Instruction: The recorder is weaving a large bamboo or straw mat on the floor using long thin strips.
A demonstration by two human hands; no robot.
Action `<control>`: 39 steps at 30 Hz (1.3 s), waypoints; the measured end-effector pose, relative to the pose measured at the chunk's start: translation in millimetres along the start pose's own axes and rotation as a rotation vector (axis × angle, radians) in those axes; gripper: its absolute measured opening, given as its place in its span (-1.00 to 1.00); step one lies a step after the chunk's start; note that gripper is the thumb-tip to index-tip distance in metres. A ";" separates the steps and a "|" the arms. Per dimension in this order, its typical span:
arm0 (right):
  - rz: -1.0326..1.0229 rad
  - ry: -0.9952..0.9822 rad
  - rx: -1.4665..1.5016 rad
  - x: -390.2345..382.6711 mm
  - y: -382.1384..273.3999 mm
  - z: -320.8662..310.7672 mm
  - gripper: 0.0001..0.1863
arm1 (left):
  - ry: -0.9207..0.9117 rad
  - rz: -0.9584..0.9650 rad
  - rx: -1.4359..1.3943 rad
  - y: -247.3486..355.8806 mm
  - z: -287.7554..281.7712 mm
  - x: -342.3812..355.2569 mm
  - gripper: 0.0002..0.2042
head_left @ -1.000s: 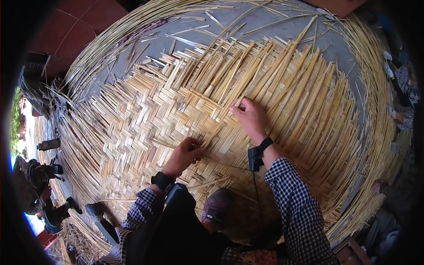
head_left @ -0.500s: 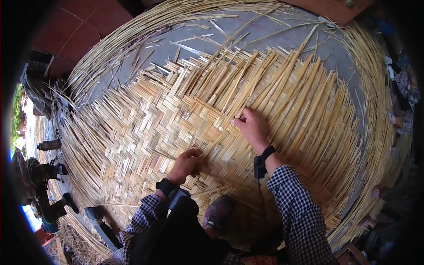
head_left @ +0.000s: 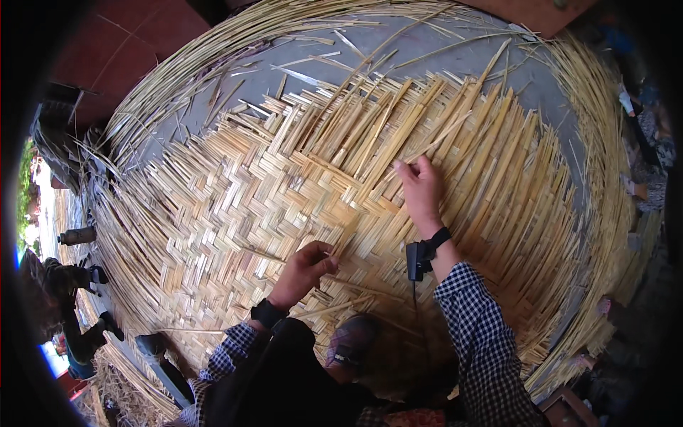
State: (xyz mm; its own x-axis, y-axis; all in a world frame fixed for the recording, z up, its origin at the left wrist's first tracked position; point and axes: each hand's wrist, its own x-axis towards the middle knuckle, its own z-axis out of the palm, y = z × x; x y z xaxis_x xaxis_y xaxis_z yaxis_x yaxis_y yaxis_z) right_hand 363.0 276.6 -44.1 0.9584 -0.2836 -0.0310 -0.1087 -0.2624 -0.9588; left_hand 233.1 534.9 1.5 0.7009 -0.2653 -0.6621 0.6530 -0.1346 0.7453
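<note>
Yellow, flat strips lie under 2 bare hands, and the hands are well apart. The left hand (head_left: pixel 302 276) is just past the middle toward 7 o'clock, with its thumb and first finger bent close together; I cannot tell if they hold anything. From there, the right hand (head_left: pixel 423 191) is at 2 o'clock. Its fingertips pinch 1 thin strip (head_left: pixel 449 129) that points up to 1 o'clock. Each wrist has a black band, and a small black box (head_left: pixel 417 260) sits on the right one. Both sleeves (head_left: pixel 477 313) have dark and white checks.

The big woven mat (head_left: pixel 231 206) is below both hands, in the middle. It has zigzags toward 9 o'clock and long loose strips toward 2 o'clock. Grey floor (head_left: pixel 427 43) shows at 12 o'clock. Long thin stalks (head_left: pixel 601 149) curve around the mat. Dark red tiles (head_left: pixel 117 50) are at 10 o'clock.
</note>
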 end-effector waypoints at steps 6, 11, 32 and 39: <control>-0.030 0.060 -0.104 29.6 -10.4 -17.3 -0.60 | 0.171 0.323 0.281 5.0 10.1 23.7 -0.66; -0.105 0.048 0.028 44.5 -10.0 -33.7 -0.60 | 0.197 0.332 0.268 -3.4 22.4 43.2 -0.74; -0.354 -0.603 -0.345 -4.5 -28.2 30.4 -0.82 | -0.040 0.745 0.755 149.8 -84.7 165.1 -0.88; -0.558 -0.503 -0.374 -15.3 -23.3 25.6 -0.79 | -0.024 0.748 0.963 154.2 -65.6 201.5 -0.83</control>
State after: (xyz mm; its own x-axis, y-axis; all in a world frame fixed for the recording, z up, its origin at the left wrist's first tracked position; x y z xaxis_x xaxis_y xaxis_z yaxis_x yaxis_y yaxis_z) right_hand 357.6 310.7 -28.5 0.8911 0.4006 0.2131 0.4212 -0.5557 -0.7168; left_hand 493.8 523.3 -22.2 0.8005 -0.5973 -0.0503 -0.3968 -0.5909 0.7024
